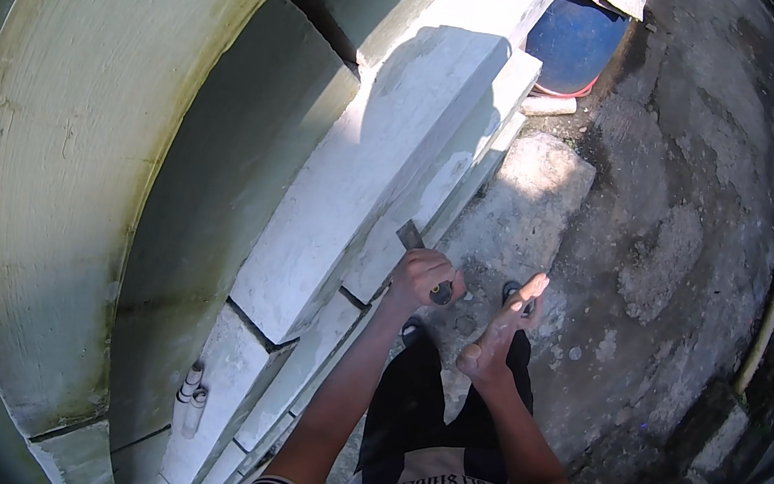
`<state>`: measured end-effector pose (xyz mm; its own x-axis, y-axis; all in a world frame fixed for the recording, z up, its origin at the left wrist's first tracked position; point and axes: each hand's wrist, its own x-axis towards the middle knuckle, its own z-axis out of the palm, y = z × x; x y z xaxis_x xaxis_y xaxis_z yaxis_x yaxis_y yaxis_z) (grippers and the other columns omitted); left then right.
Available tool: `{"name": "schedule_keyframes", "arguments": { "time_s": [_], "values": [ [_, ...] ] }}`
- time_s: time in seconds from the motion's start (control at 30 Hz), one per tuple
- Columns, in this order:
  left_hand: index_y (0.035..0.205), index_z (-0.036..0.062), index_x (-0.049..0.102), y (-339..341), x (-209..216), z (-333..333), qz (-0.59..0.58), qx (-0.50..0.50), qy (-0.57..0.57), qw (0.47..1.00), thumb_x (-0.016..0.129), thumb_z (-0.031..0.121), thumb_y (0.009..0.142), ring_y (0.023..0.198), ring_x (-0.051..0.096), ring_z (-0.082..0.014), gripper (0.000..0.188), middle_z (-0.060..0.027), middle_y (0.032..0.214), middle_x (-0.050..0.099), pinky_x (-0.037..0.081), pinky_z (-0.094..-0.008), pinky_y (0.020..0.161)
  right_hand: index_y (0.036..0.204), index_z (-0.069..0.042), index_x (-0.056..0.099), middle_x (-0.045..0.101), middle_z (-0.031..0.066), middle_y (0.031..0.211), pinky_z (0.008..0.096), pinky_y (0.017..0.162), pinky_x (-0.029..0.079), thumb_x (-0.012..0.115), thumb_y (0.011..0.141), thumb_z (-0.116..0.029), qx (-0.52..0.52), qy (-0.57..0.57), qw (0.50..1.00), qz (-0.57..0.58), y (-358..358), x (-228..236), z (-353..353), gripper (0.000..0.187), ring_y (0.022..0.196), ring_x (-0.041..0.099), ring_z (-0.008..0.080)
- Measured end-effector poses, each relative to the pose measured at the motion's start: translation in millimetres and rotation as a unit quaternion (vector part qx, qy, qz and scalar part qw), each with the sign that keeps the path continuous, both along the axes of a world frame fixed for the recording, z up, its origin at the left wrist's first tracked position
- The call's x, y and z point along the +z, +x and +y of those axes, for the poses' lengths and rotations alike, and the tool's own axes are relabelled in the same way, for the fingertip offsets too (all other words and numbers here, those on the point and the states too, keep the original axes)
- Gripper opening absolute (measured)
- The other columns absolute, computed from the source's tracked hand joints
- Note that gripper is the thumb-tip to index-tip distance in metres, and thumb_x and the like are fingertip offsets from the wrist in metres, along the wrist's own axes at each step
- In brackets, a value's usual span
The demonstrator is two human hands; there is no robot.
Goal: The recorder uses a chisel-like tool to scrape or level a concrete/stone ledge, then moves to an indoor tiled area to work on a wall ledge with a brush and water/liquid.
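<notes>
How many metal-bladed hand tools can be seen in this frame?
1: a grey flat-bladed metal hand tool with a dark-ended handle, gripped in the left hand, beside the whitish block ledge. The right hand shows none; others could be hidden.

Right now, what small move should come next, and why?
Probably ease the left hand slightly toward the pale layered masonry slabs: it grips a flat grey metal-bladed tool, whose blade points that way, though contact is unclear. The open right hand looks empty.
</notes>
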<state>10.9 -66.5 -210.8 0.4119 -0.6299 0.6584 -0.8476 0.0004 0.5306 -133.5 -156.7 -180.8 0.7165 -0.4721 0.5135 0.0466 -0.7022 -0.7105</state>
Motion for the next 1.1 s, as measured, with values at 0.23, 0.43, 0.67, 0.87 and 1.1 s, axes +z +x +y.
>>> {"name": "schedule_keyframes", "arguments": {
  "time_s": [0.23,0.43,0.67,0.87,1.1],
  "values": [
    [0.054,0.0072,0.039,3,-2,1,0.013,-0.032,0.004,0.999,0.066,-0.006,0.063,0.039,0.044,-0.0236,0.031,-0.0058,0.049,0.041,0.034,-0.0342,0.038,0.154,-0.022,0.0,0.009,0.0383,0.15,0.0583,0.108,-0.001,0.013,0.093,-0.068,0.017,-0.026,0.998,-0.049,27,13,-13,0.078,0.142,0.007,0.0515],
    [0.054,0.0073,0.041,2,-5,-5,-0.002,-0.034,-0.004,0.999,0.067,-0.006,0.062,0.039,0.045,-0.0235,0.03,-0.006,0.049,0.042,0.034,-0.0344,0.038,0.154,-0.021,0.001,0.008,0.0396,0.15,0.0588,0.108,0.0,0.015,0.094,-0.067,0.024,-0.032,0.998,-0.045,25,16,-23,0.077,0.141,0.008,0.0523],
    [0.056,0.0066,0.045,0,-7,-8,0.015,-0.051,0.002,0.999,0.068,-0.003,0.064,0.043,0.05,-0.0247,0.026,-0.007,0.051,0.046,0.041,-0.0347,0.041,0.154,-0.017,0.0,0.005,0.0395,0.15,0.0605,0.108,0.003,0.015,0.094,-0.065,0.013,-0.089,0.991,-0.099,36,0,-1,0.078,0.141,0.008,0.0522],
    [0.061,0.0081,0.053,6,-8,-6,0.109,0.0,-0.028,0.994,0.068,0.0,0.066,0.045,0.054,-0.024,0.018,-0.0062,0.052,0.051,0.043,-0.0334,0.043,0.153,-0.018,0.0,0.009,0.0384,0.15,0.0608,0.108,-0.001,0.016,0.094,-0.066,-0.009,-0.126,0.992,0.007,54,-3,2,0.079,0.14,0.01,0.053],
    [0.054,0.0118,0.049,2,-5,-2,-0.014,-0.047,0.042,0.998,0.071,0.0,0.064,0.044,0.053,-0.0213,0.026,-0.0034,0.051,0.051,0.042,-0.033,0.043,0.154,-0.015,0.001,0.005,0.0402,0.15,0.0569,0.11,0.007,0.018,0.094,-0.066,-0.024,-0.057,0.997,-0.046,-29,36,-42,0.08,0.141,0.005,0.0517]
  ]
}}
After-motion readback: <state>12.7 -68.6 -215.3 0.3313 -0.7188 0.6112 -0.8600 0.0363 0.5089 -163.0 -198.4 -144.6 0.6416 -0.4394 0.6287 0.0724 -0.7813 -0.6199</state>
